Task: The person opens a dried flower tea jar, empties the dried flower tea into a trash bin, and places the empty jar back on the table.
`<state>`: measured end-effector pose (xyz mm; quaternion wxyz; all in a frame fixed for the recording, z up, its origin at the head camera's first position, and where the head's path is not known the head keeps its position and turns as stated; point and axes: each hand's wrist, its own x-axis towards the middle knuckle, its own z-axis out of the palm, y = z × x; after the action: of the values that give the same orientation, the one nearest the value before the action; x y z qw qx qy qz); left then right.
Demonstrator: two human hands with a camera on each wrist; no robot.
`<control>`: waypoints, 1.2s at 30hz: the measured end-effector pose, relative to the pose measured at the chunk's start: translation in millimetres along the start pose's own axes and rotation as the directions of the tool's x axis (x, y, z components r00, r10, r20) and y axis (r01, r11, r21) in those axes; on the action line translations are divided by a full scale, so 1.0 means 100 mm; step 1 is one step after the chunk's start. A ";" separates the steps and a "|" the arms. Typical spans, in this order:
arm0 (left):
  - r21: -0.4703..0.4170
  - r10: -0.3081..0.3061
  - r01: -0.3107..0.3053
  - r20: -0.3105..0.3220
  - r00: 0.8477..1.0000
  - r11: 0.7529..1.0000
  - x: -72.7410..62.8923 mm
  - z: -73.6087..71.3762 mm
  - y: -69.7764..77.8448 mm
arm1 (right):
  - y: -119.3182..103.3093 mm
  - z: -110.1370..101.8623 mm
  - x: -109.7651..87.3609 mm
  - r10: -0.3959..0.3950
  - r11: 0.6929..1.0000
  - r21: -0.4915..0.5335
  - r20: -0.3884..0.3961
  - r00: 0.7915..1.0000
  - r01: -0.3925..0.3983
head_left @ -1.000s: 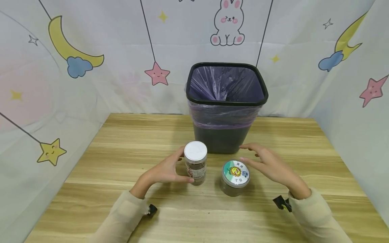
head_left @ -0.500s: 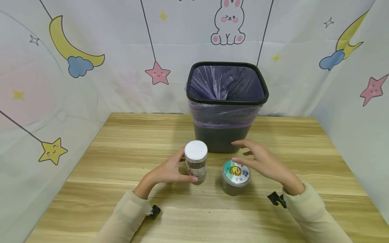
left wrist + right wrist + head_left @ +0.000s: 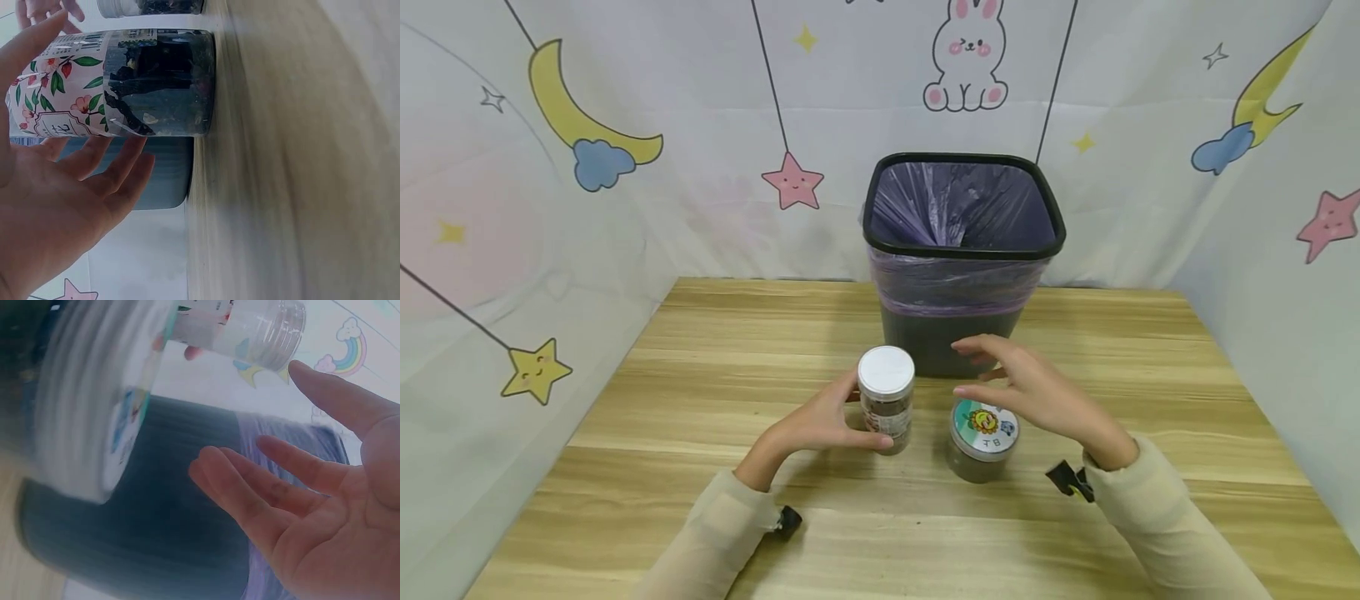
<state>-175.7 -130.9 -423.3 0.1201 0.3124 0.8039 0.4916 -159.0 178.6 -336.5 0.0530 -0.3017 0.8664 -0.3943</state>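
A tall clear jar with a white lid stands upright on the table, left of centre. My left hand holds it from the left, thumb along the near side and fingers on the far side. Its flowered pink label and dark dried contents show on the jar in the left wrist view. Just right of it is a shorter jar, its silver-and-green lid printed with a smiling flower. My right hand hovers at that lid's far right, fingers spread loosely with nothing between them; its palm faces the right wrist camera.
A black bin lined with a purple bag stands directly behind both jars, its mouth facing up. The wooden table backs onto a white cloth printed with stars, moons and a rabbit.
My right hand has moved left, from beside the short jar to over its lid's far edge. The left thumb has slid slightly right along the tall jar; both jars stay standing in place.
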 end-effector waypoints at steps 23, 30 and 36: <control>-0.031 -0.011 0.011 -0.010 1.000 0.999 0.02 0.04 -0.03 | -0.29 0.14 0.34 -0.119 0.992 -0.035 0.050 0.992 0.121; -0.055 0.022 -0.021 0.015 1.000 0.998 0.02 0.04 -0.05 | -0.31 0.23 0.40 -0.154 0.988 -0.011 0.064 0.986 0.155; -0.053 0.019 -0.018 0.028 0.999 0.998 0.01 0.03 -0.05 | -0.33 0.31 0.42 -0.183 0.983 0.018 0.063 0.981 0.182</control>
<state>-176.9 -129.4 -429.1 0.1353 0.3237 0.7860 0.5090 -166.6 118.3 -327.5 0.0466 -0.3920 0.8305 -0.3929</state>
